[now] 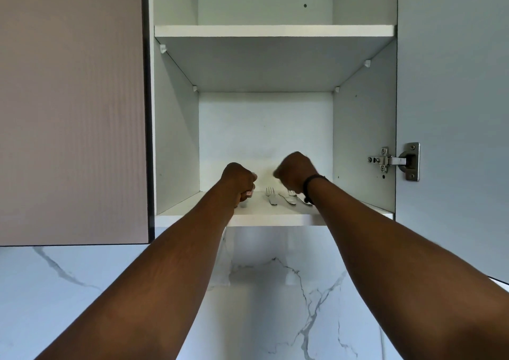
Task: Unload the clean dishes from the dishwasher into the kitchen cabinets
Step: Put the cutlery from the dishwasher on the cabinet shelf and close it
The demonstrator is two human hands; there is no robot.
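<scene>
Reaching into the open cabinet, the left hand [239, 180] is curling its fingers, apparently around something unclear, near the bottom shelf's [192, 217] front edge, the fork [270, 195] is lying mid-shelf, and the right hand [296, 172], fingers curled, grip unclear, is hovering over more cutlery [292, 199]; next, probably, letting go.

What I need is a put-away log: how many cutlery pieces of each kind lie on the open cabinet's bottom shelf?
Silver metal forks: 2
Silver metal piece, kind unclear: 1
Total: 3 visible; the left hand and right hand may hide more.
</scene>
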